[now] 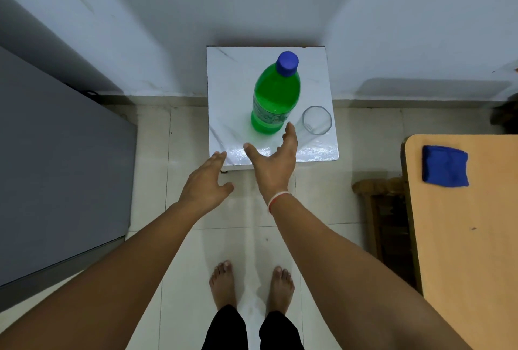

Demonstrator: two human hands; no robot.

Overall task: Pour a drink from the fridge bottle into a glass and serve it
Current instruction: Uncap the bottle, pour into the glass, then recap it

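Reaching toward a capped bottle

Both hands hang empty, fingers spread: right hand (pixel 273 157) just at 6 o'clock of the bottle (pixel 276 97), left hand (pixel 206 181) off the worktop (pixel 232 83). Glass (pixel 316 119) stands at the bottle's 3 o'clock. Label print is unreadable.

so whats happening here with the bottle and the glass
A person stands at a small white table with both hands open. The right hand reaches toward the green bottle, not yet gripping it; the left hand hovers near the table's front edge. The blue cap is on, and the glass beside the bottle looks empty.
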